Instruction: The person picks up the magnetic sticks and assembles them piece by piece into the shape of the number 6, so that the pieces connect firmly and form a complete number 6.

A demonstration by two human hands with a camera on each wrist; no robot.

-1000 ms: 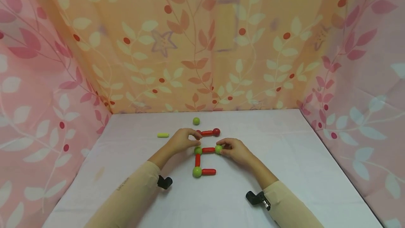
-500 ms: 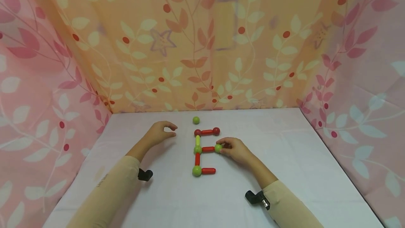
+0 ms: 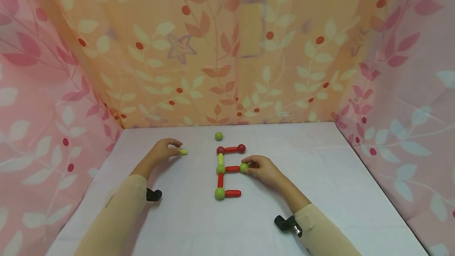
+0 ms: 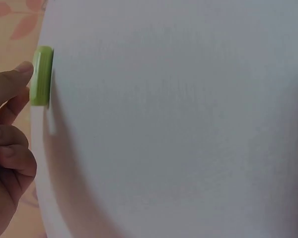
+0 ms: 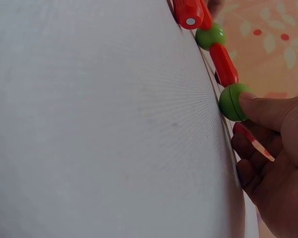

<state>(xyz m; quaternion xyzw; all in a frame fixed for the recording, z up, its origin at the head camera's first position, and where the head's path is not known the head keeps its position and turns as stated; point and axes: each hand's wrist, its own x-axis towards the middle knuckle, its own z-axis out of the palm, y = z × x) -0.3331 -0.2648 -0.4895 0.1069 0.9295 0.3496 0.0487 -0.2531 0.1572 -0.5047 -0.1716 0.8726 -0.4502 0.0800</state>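
Observation:
In the head view my left hand (image 3: 161, 151) is at a loose yellow-green rod (image 3: 184, 152) on the table. The thumb lies at the rod's left end, and the index finger stands apart above it. The left wrist view shows the same rod (image 4: 41, 76) beside the fingertips. My right hand (image 3: 264, 171) pinches a green ball (image 5: 232, 101) at the right end of the middle branch. That ball joins a red rod (image 3: 232, 168), which meets another green ball (image 3: 220, 168) on the upright. A yellow-green rod (image 3: 220, 159) links this ball to a red ball (image 3: 220, 150) above.
A red rod (image 3: 231, 149) leads from the upper red ball to another red ball (image 3: 241, 148). Below, a green ball (image 3: 220, 193) carries a red rod (image 3: 233, 193) with a free right end. A loose green ball (image 3: 218, 136) lies behind the assembly. Floral cloth surrounds the white table (image 3: 305, 145).
My left hand has let go of the yellow-green rod on the upright and moved left to the loose rod. The right hand keeps holding its green ball.

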